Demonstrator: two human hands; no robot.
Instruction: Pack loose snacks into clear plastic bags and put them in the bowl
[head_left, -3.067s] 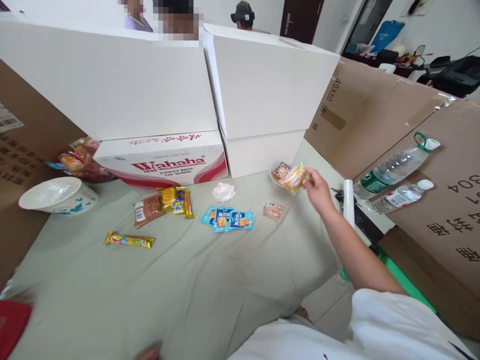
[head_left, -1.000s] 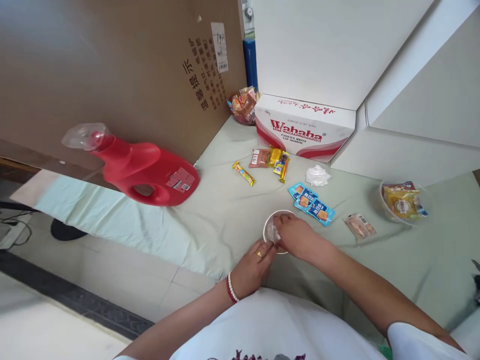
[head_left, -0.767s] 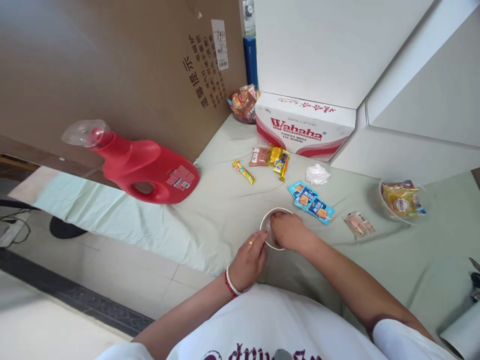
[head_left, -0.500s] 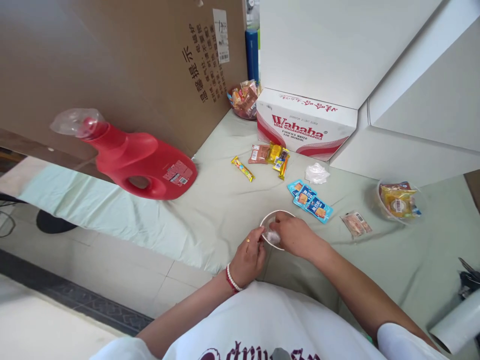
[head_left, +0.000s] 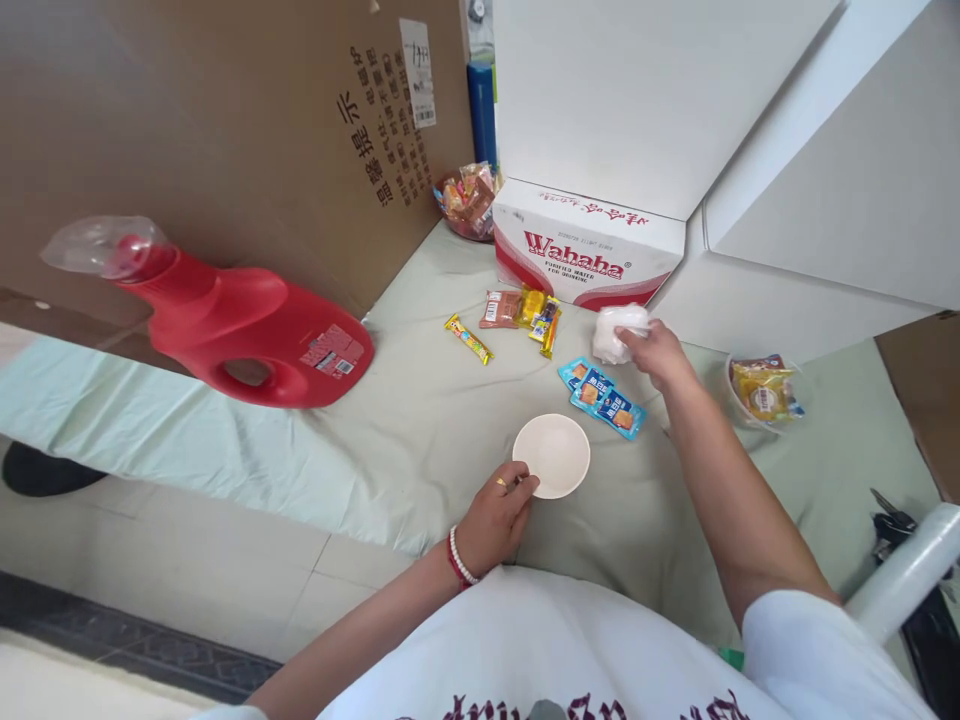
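A white round bowl (head_left: 552,456) rests near the table's front edge, and its inside shows bare. My left hand (head_left: 499,508) grips its near left rim between thumb and fingers. Farther off to the right, my right hand (head_left: 655,350) pinches a crumpled white packet (head_left: 616,332), low by the table in front of the water carton; whether one or two white packets are there I cannot tell. Between bowl and right hand lie several blue snack packets (head_left: 602,397), overlapping. A narrow yellow snack stick (head_left: 469,339) and brown and yellow snack packs (head_left: 501,308) lie farther left.
The Wahaba-style red and white water carton (head_left: 589,240) stands behind. A clear tub of snacks (head_left: 766,392) is at right, a snack bowl (head_left: 468,205) at the back. A red detergent bottle (head_left: 255,335) leans left by a brown cardboard box (head_left: 225,120). A clear-film roll (head_left: 904,580) lies at right.
My right hand has moved out of the bowl, forward and right, to where a white packet lay. The whitish thing inside the bowl is gone. My left hand still holds the rim.
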